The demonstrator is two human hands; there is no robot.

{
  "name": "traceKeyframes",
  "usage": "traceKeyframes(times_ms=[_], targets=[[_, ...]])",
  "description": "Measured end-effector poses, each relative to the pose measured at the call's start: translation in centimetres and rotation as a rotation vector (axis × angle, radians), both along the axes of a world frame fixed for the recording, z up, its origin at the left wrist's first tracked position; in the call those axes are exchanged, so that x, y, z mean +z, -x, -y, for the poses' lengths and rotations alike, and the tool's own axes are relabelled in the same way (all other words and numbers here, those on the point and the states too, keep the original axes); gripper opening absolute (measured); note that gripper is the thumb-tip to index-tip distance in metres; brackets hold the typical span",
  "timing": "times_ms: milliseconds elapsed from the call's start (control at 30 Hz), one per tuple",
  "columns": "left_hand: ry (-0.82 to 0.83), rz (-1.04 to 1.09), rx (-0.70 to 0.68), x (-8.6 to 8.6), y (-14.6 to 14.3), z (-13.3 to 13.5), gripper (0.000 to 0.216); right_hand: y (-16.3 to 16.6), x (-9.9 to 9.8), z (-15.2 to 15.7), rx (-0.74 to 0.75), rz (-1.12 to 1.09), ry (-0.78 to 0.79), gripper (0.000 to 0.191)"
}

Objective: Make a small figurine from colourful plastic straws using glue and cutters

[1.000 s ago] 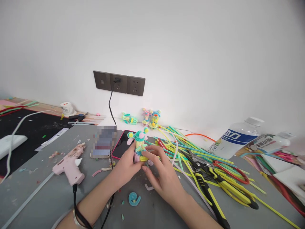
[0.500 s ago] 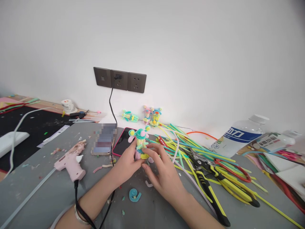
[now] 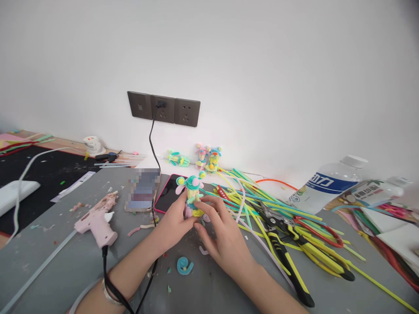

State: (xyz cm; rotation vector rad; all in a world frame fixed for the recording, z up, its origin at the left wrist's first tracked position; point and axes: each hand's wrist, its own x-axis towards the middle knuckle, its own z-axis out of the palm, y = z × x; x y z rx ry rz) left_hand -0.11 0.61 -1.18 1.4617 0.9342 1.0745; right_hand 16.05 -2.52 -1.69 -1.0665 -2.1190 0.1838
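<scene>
A small pastel pipe-cleaner figure (image 3: 191, 192) stands upright on the grey table (image 3: 65, 261), in front of a pink-edged phone (image 3: 168, 198). My left hand (image 3: 172, 226) grips the figure's lower body from the left, fingers closed round it. My right hand (image 3: 224, 240) pinches the figure's yellow base from the right with thumb and forefinger, the other fingers spread. A blue curled pipe-cleaner piece (image 3: 183, 264) lies on the table just below my hands.
A pink glue gun (image 3: 96, 220) lies at left, its black cord running to the wall sockets (image 3: 163, 107). Several coloured pipe cleaners (image 3: 262, 200), yellow-handled pliers (image 3: 288, 248), a lying water bottle (image 3: 327, 183) and finished figures (image 3: 206, 159) crowd the right and back.
Both hands keep their hold on the figure. The view has tilted up slightly, so everything sits a little higher in the frame; nothing on the table has moved.
</scene>
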Motion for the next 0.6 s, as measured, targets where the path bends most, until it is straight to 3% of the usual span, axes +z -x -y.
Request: traceKeyframes(times_ms=[600], targets=[[-0.017,-0.05,0.009,-0.22,0.04,0.02,0.056,0.03,0.09,0.07,-0.005,-0.002,0.01,0.032]])
